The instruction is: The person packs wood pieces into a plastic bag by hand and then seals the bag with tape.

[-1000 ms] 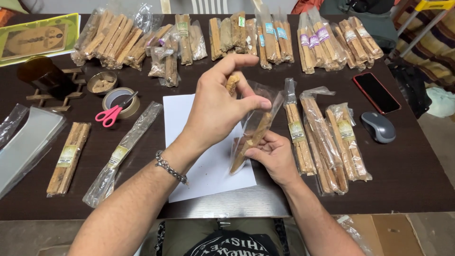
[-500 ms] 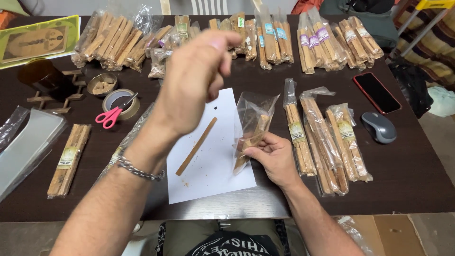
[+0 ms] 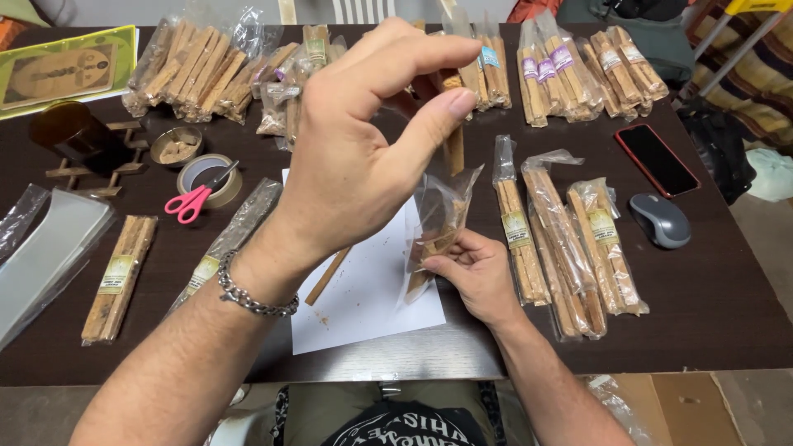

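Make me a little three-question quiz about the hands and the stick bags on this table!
1. True or false: the right hand holds a clear bag with wooden pieces in it.
2. What lies on the white paper below the raised left hand?
3. What is pink: A the scissors, B the mouse, C the phone?

Key: 1 true; 2 a single wooden stick; 3 A.

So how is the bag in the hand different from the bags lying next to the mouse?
The bag in the right hand, a clear bag, stands upright with its top open, while the packed bags beside the grey mouse lie flat on the table. The held bag looks only partly filled; the packed bags look full and carry labels. All are clear plastic holding wooden sticks.
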